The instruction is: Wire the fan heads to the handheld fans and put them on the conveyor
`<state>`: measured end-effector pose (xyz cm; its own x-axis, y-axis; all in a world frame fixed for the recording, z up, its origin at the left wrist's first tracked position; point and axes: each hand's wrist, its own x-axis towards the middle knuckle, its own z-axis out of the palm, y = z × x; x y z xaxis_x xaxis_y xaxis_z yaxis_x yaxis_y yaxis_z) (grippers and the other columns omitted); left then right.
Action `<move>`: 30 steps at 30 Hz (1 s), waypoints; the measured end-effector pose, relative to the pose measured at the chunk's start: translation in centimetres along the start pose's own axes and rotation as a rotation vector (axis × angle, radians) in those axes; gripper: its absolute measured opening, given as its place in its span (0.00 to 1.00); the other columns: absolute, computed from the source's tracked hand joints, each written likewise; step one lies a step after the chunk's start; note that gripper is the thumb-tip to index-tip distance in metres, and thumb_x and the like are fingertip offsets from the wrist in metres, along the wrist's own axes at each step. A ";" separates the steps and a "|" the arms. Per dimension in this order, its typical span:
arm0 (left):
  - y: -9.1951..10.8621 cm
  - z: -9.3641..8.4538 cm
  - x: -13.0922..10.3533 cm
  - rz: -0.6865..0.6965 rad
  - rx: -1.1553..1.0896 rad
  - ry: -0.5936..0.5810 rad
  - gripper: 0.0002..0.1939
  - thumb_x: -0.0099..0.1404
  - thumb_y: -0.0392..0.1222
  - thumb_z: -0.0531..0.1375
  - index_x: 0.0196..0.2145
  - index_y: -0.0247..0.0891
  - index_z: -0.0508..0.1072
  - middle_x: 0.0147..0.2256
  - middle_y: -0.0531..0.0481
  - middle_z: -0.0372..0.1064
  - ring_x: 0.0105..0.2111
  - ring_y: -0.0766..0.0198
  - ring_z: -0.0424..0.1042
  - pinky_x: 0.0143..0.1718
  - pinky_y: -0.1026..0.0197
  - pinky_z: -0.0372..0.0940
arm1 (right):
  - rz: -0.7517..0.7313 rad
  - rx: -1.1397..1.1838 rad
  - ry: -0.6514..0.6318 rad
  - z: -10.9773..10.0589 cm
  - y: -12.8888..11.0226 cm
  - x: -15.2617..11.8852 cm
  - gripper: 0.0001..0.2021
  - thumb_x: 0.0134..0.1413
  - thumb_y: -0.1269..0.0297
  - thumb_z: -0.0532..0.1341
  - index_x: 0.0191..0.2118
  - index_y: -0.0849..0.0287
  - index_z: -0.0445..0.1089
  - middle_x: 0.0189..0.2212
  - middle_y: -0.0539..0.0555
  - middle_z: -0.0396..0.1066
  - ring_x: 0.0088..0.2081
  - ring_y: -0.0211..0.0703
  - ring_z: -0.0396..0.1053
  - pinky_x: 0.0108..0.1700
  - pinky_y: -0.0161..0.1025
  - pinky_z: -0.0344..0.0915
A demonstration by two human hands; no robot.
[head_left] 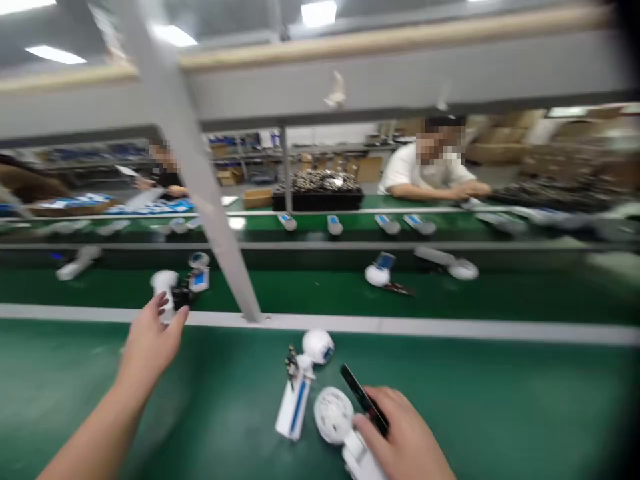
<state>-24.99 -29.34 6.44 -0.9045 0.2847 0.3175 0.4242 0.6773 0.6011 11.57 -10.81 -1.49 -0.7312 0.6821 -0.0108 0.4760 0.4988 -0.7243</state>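
My left hand [153, 337] reaches over the rail at the left, thumb and fingers apart around a white part [164, 283] on the green belt; whether it touches the part is unclear. Dark wires and a small white piece with a blue label [199, 279] lie beside that part. At the lower right my right hand [400, 430] is closed on a slim black object [365, 400]. Under this hand is a white device with a round perforated head [334, 415]. Left of it lie a white dome [318, 345] and a white body with a blue stripe [294, 405].
A slanted grey post [200, 173] rises from the pale rail [400, 327]. More white parts [377, 273] lie on the green belt [300, 293] behind it. Across the line sit a person in a white shirt [425, 167] and another person [167, 177] at left.
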 end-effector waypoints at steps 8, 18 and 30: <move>8.1 6.7 -15.7 0.191 0.096 -0.691 0.44 0.58 0.60 0.59 0.66 0.40 0.51 0.58 0.39 0.64 0.53 0.47 0.70 0.51 0.49 0.67 | 0.030 -0.050 -0.189 -0.1 -2.2 -2.6 0.35 0.40 0.68 0.63 0.60 0.58 0.63 0.51 0.60 0.68 0.51 0.56 0.65 0.55 0.49 0.62; 8.0 10.1 -13.6 0.172 0.055 -0.744 0.25 0.66 0.58 0.50 0.56 0.46 0.67 0.54 0.47 0.69 0.44 0.54 0.75 0.43 0.57 0.69 | 0.386 -0.415 0.255 -12.9 11.8 -1.6 0.30 0.55 0.61 0.57 0.62 0.67 0.57 0.53 0.66 0.67 0.52 0.59 0.66 0.53 0.51 0.64; 13.6 12.3 -13.8 0.375 0.273 -0.889 0.21 0.68 0.52 0.46 0.42 0.37 0.73 0.43 0.39 0.75 0.44 0.50 0.75 0.46 0.53 0.67 | -0.415 -0.637 0.045 -8.1 -0.4 21.8 0.34 0.52 0.77 0.59 0.65 0.53 0.55 0.65 0.59 0.53 0.60 0.52 0.57 0.58 0.45 0.59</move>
<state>-7.31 -15.74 1.22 -0.4659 0.8400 -0.2781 0.7651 0.5403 0.3502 -0.59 8.17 4.17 -0.8976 0.3856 0.2136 0.3665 0.9220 -0.1248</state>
